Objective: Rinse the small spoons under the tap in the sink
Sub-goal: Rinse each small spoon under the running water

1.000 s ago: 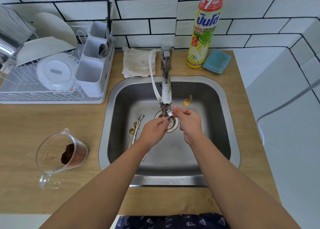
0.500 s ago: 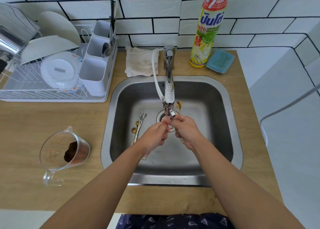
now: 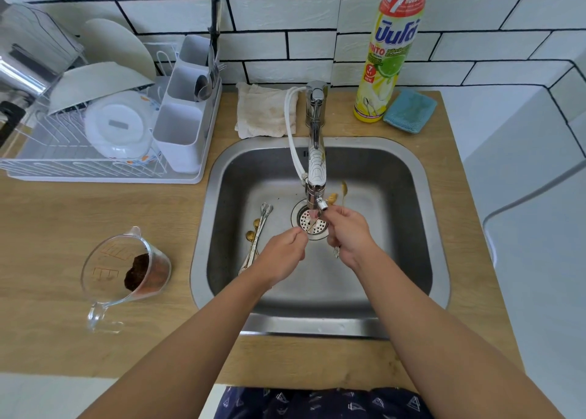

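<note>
Both hands are over the steel sink [image 3: 421, 177], just below the tap [image 3: 317, 168]. My left hand [image 3: 282, 253] pinches the thin handle of one small gold spoon [image 3: 310, 225], which slants up over the drain [image 3: 320, 228] toward the tap's outlet. My right hand [image 3: 348, 237] grips a few small gold spoons [image 3: 344, 188]; their bowls stick up beside the spout and a handle end pokes out under the palm. Several more small spoons [image 3: 258, 231], gold and silver, lie on the sink floor at the left. Whether water is running, I cannot tell.
A white hose [image 3: 290, 133] loops from the tap. Behind the sink lie a cloth [image 3: 263, 110], a dish soap bottle [image 3: 390, 53] and a blue sponge [image 3: 409, 110]. A dish rack [image 3: 104, 164] with a cutlery holder stands at the left. A measuring jug [image 3: 126, 269] lies tipped on the counter.
My hands were touching under the outlet; now my left hand has drawn down and left, with one spoon pinched. The right hand's spoons have tilted upright beside the spout.
</note>
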Demonstrator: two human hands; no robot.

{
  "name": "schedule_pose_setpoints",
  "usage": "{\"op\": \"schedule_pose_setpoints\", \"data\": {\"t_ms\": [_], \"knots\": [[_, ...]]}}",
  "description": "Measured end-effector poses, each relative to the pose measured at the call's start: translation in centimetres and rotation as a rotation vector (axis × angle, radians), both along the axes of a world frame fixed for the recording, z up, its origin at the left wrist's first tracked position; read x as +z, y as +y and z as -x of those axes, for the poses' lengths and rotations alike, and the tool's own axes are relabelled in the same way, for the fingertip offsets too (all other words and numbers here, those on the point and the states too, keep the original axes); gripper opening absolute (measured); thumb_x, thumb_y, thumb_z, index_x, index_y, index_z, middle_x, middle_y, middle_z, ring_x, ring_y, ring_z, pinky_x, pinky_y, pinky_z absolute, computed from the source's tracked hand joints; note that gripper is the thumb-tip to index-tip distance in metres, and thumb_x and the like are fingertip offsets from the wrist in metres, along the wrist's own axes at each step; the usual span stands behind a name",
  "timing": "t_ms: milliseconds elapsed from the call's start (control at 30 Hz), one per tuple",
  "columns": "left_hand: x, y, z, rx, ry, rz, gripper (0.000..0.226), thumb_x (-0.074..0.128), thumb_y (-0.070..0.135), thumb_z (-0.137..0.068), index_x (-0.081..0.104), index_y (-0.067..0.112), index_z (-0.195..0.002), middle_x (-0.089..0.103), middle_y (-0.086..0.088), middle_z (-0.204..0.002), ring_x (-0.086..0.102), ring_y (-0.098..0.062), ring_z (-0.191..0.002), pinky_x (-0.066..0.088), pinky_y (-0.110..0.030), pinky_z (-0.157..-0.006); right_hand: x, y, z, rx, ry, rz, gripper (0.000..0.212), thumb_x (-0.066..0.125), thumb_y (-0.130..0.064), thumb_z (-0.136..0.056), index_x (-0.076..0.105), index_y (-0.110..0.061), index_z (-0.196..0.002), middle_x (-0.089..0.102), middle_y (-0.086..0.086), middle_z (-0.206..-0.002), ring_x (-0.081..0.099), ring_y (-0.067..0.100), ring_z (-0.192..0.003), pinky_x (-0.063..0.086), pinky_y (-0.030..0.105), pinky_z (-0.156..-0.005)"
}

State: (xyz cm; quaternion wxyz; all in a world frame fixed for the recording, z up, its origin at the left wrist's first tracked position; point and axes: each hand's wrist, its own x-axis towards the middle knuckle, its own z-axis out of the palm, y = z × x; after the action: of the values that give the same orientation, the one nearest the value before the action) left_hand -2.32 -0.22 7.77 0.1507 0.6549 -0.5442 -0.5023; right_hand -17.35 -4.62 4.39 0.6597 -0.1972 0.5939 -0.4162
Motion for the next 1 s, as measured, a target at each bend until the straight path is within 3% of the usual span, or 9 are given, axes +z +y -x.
{"op": "schedule_pose_setpoints", "data": {"t_ms": [133, 233, 367, 533, 600, 733, 833, 933, 1000], "knots": [[0.1, -0.4, 0.3, 0.079, 0.144, -0.112, 0.040, 0.032, 0.051, -0.101, 0.049, 0.025, -0.076, 0.050, 0.006, -0.069, 0.041, -0.012, -0.064, 0.035, -0.031, -0.063, 0.1, 1.6, -1.0, 0.147, -0.008, 0.025, 0.013, 0.081, -0.022, -0.087, 0.076, -0.018, -0.076, 0.067, -0.006, -0.063, 0.025, 0.007, -0.039, 0.022, 0.023, -0.038], [0.0, -0.3, 0.1, 0.146, 0.262, -0.165, 0.033, 0.032, 0.034, -0.102, 0.041, 0.020, -0.074, 0.041, 0.010, -0.055, 0.029, -0.012, -0.057, 0.026, -0.030, -0.055, 0.4, 1.7, -0.8, 0.224, 0.039, 0.045, 0.009, 0.087, -0.023, -0.080, 0.079, -0.018, -0.079, 0.057, -0.002, -0.062, 0.026, 0.008, -0.042, 0.021, 0.024, -0.041], [0.1, 0.1, -0.2, 0.111, 0.253, -0.156, 0.025, 0.032, 0.020, -0.096, 0.038, 0.018, -0.072, 0.040, 0.011, -0.051, 0.027, -0.012, -0.053, 0.024, -0.029, -0.053, 0.1, 0.4, -0.1, 0.019, 0.053, -0.028, 0.009, 0.079, -0.016, -0.089, 0.072, -0.011, -0.088, 0.056, -0.010, -0.049, 0.023, 0.007, -0.036, 0.019, 0.022, -0.037], [-0.1, 0.2, -0.4, 0.103, 0.220, -0.107, 0.033, 0.033, 0.027, -0.095, 0.046, 0.014, -0.068, 0.046, 0.008, -0.053, 0.036, -0.012, -0.055, 0.032, -0.031, -0.059, 0.4, 1.8, -1.3, 0.298, 0.049, 0.024, 0.008, 0.084, -0.022, -0.083, 0.081, -0.015, -0.086, 0.061, -0.002, -0.062, 0.026, 0.009, -0.043, 0.020, 0.024, -0.042], [-0.2, 0.3, -0.7, 0.041, 0.160, -0.076, 0.033, 0.033, 0.033, -0.089, 0.046, 0.014, -0.065, 0.056, 0.007, -0.054, 0.042, -0.014, -0.058, 0.037, -0.035, -0.064, 0.7, 1.4, -1.0, 0.285, 0.079, 0.036, 0.009, 0.082, -0.024, -0.086, 0.080, -0.015, -0.085, 0.072, -0.001, -0.073, 0.025, 0.008, -0.042, 0.020, 0.025, -0.043], [-0.3, 0.3, -1.1, -0.062, 0.203, -0.089, 0.045, 0.031, 0.039, -0.104, 0.061, 0.013, -0.083, 0.079, 0.001, -0.080, 0.044, -0.013, -0.058, 0.043, -0.026, -0.061, 0.6, 0.3, 0.0, 0.024, -0.015, -0.039, 0.011, 0.068, -0.016, -0.098, 0.072, -0.010, -0.089, 0.076, 0.003, -0.084, 0.022, 0.006, -0.036, 0.019, 0.022, -0.038], [-0.2, 0.3, -1.4, -0.081, 0.196, -0.077, 0.048, 0.031, 0.041, -0.108, 0.066, 0.012, -0.093, 0.080, 0.001, -0.088, 0.049, -0.011, -0.056, 0.046, -0.021, -0.059, 0.6, 0.8, -0.3, 0.154, -0.046, -0.042, 0.010, 0.072, -0.020, -0.096, 0.075, -0.011, -0.096, 0.077, -0.004, -0.076, 0.025, 0.005, -0.037, 0.022, 0.020, -0.037], [-0.3, 0.4, -1.6, -0.026, 0.303, -0.116, 0.045, 0.032, 0.035, -0.109, 0.065, 0.005, -0.102, 0.078, -0.008, -0.085, 0.048, -0.010, -0.053, 0.042, -0.019, -0.053, 0.5, 1.6, -0.9, 0.350, -0.004, -0.007, 0.012, 0.079, -0.027, -0.090, 0.082, -0.022, -0.080, 0.075, 0.002, -0.084, 0.029, 0.006, -0.041, 0.024, 0.021, -0.039], [-0.2, 0.4, -1.6, -0.010, 0.359, -0.136, 0.041, 0.033, 0.033, -0.109, 0.063, 0.006, -0.103, 0.077, -0.011, -0.082, 0.045, -0.010, -0.051, 0.041, -0.019, -0.052, 0.5, 1.3, -0.6, 0.303, 0.025, 0.000, 0.012, 0.080, -0.027, -0.089, 0.083, -0.021, -0.078, 0.077, 0.001, -0.086, 0.030, 0.006, -0.041, 0.026, 0.021, -0.039]]}}
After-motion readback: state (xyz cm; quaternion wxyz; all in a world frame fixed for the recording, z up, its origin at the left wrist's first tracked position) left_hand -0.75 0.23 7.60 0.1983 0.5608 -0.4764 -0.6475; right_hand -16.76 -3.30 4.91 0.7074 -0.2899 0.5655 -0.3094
